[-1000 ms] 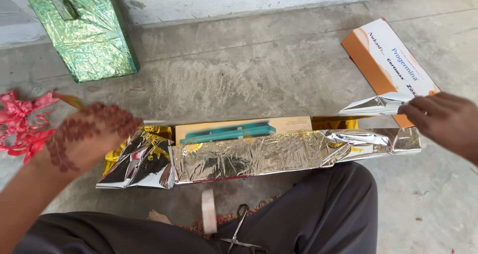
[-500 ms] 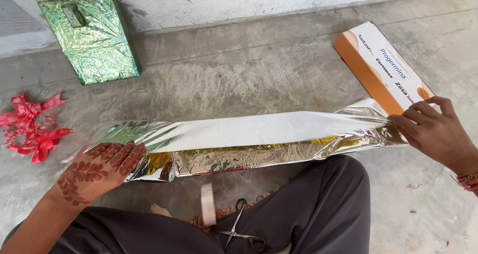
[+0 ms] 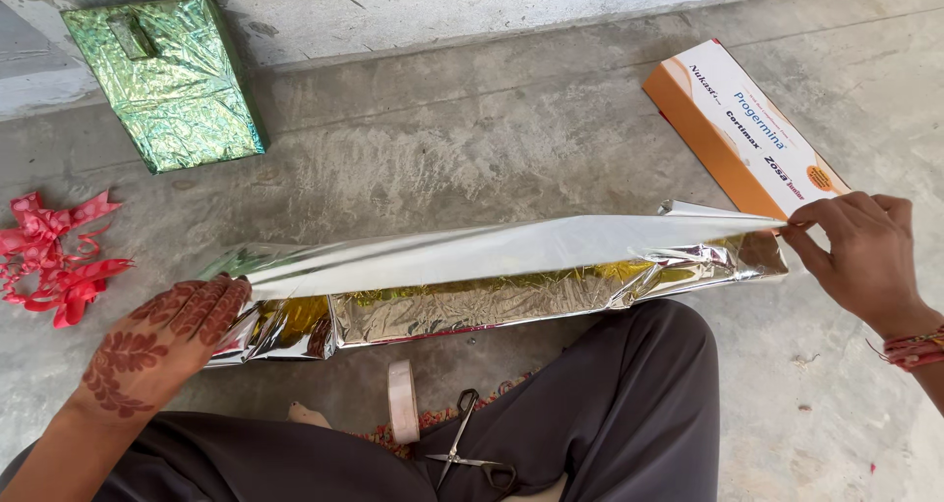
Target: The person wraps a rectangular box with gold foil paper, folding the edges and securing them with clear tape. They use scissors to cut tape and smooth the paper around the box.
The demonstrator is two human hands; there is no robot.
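Observation:
A long flat box lies across the concrete floor in front of my knees, covered by shiny silver wrapping foil (image 3: 492,266) with a gold inner side. My left hand (image 3: 162,340), patterned with henna, pinches the foil's left end at the box's left side. My right hand (image 3: 860,251) pinches the foil's right edge and holds it taut over the box's right end. The box itself is hidden under the foil.
A green foil-wrapped package (image 3: 167,79) leans by the wall at the back left. Red ribbon (image 3: 54,256) lies at the far left. An orange and white carton (image 3: 742,133) lies at the back right. A tape roll (image 3: 401,402) and scissors (image 3: 467,448) lie between my legs.
The foil flap has been pulled over the box, which was open to view a second ago. Both hands now hold the flap's ends stretched tight, the right one slightly higher.

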